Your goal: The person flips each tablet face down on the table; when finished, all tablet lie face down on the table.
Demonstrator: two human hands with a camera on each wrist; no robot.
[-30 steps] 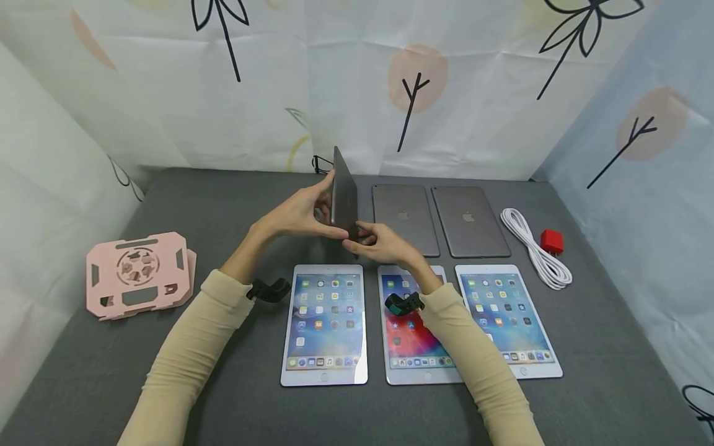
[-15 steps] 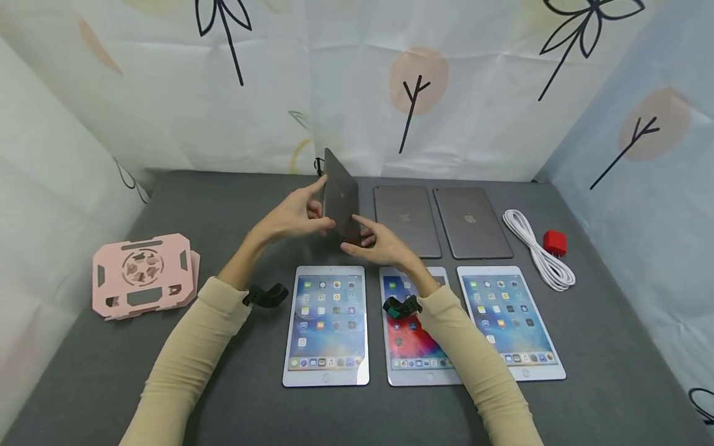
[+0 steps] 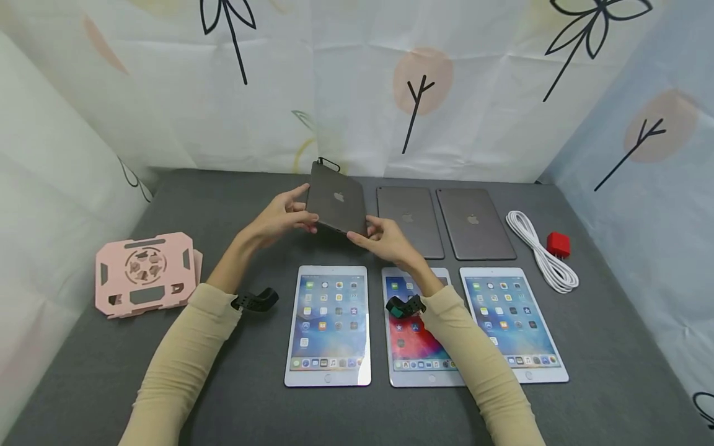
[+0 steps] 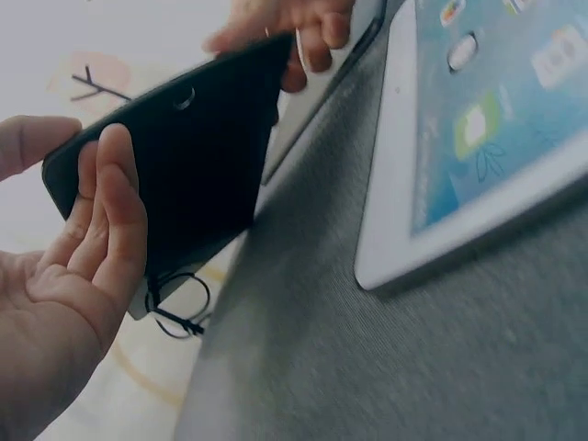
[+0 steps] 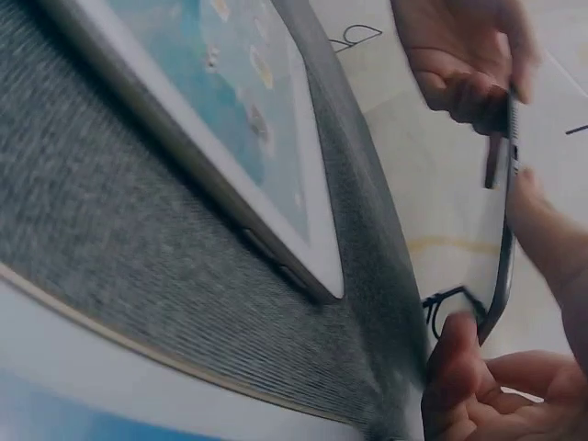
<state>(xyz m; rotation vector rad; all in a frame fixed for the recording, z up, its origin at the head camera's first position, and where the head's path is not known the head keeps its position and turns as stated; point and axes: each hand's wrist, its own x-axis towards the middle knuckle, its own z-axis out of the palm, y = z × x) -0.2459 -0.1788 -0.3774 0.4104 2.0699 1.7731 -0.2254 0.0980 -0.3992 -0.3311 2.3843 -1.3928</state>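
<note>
A dark grey tablet (image 3: 336, 201) is held tilted above the back middle of the table, its back with the apple logo towards the head view. My left hand (image 3: 281, 215) holds its left edge between thumb and fingers. At its lower right corner my right hand (image 3: 388, 240) pinches it, thumb on the near side. The left wrist view shows the dark face of the tablet (image 4: 202, 152) with left-hand fingers (image 4: 118, 197) against it. From the right wrist, the tablet (image 5: 508, 216) appears almost edge-on between both hands.
Two grey tablets (image 3: 411, 220) (image 3: 476, 223) lie face down at the back. Three white tablets with lit screens (image 3: 329, 325) lie in front. A coiled white cable (image 3: 542, 251) and red plug adapter (image 3: 558, 244) are at right; pink slotted plates (image 3: 146, 272) lie at left.
The held tablet has turned from nearly edge-on to showing its back and logo, and its top has tipped lower. Left fingers have shifted along its left edge; the right hand stays at the lower corner.
</note>
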